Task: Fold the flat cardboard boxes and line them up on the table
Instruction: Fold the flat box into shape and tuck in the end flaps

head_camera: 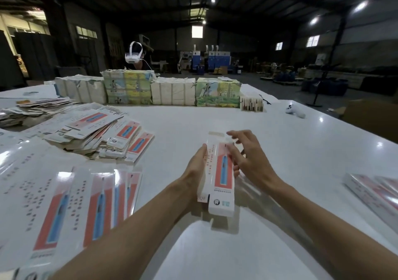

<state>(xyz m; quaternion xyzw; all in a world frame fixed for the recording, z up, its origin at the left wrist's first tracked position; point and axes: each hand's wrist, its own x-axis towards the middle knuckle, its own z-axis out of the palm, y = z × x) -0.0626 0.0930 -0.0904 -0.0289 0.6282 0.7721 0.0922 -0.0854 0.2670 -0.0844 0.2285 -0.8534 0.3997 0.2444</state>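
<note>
Left hand point(197, 167) grips the half-opened box point(223, 172) along its left edge; right hand point(252, 161), fingers spread, touches its right side. Box is held right of the flat-box pile point(103, 135), above the table point(237, 118). Uneven pressure could crush a panel or reflatten it.

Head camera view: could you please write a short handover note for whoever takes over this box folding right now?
Left hand: grips the left edge of the carton, held above the table.
Right hand: fingers spread, touching the carton's far right end; blurred.
Done: a row of boxes lies side by side at the near left, more boxes at the right edge.
Left: finish this carton, whose ends do not look closed yet, set it in line, then work through the pile of flat boxes at the left.
</note>
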